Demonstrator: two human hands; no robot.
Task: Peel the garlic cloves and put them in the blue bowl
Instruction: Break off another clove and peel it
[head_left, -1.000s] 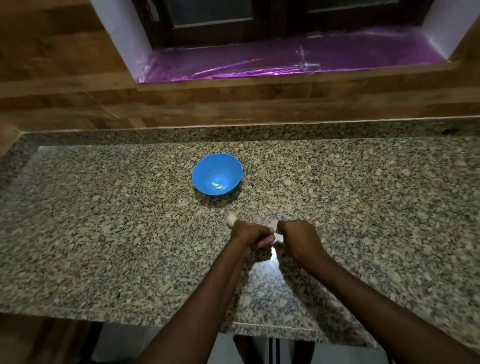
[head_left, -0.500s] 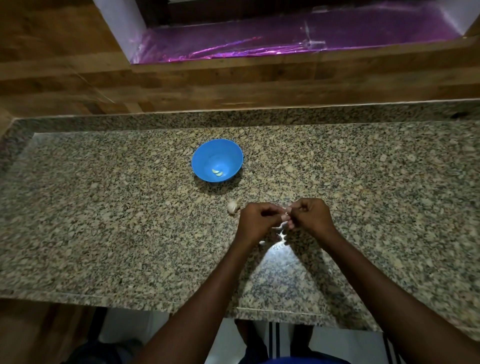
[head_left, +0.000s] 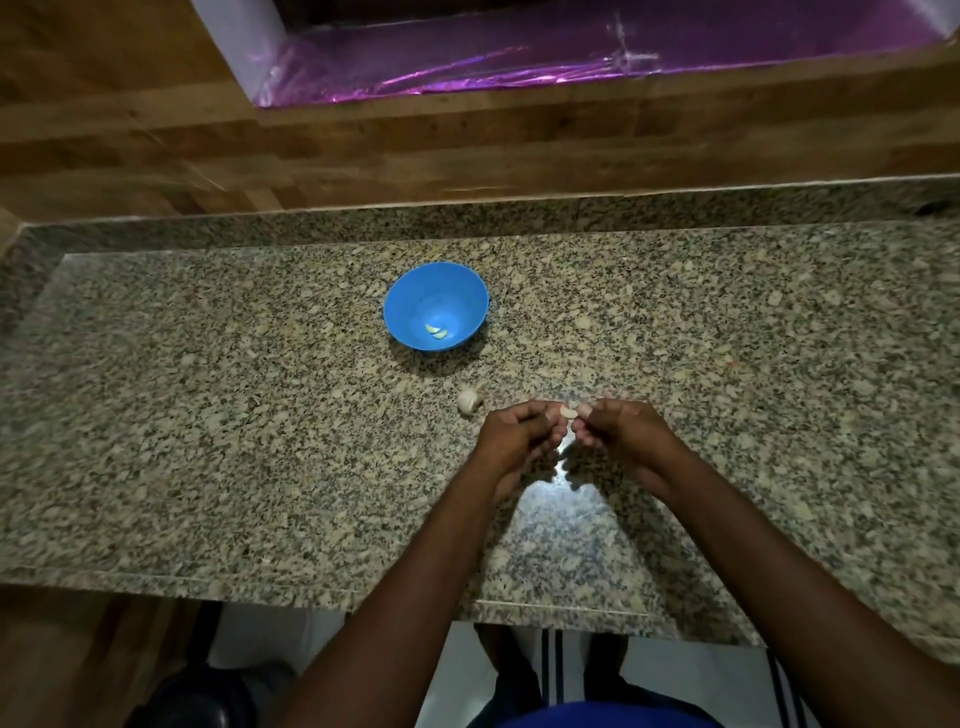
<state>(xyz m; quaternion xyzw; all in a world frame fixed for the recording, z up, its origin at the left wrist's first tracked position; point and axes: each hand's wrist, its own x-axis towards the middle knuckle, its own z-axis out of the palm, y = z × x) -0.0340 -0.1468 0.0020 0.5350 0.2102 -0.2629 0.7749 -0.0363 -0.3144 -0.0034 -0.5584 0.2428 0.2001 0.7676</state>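
**Clove mid-peel, bowl out of reach of a drop**

You have one clove (head_left: 567, 413) pinched between both hands at the centre of the frame, above the counter (head_left: 208, 441). Your left hand (head_left: 514, 441) curls round its left end; your right hand (head_left: 621, 434) pinches the right end with thumb and forefinger. The bowl (head_left: 410, 291) sits above and left of your hands, well apart, with two peeled cloves (head_left: 436, 331) at its bottom. A garlic piece (head_left: 467, 401) lies on the counter just left of your left hand.

The clove is small and probably slick once bared: pull the skin too sharply and it may squirt from your fingertips onto the speckled counter, where it would be hard to spot. Your left wrist could also knock the loose piece away.
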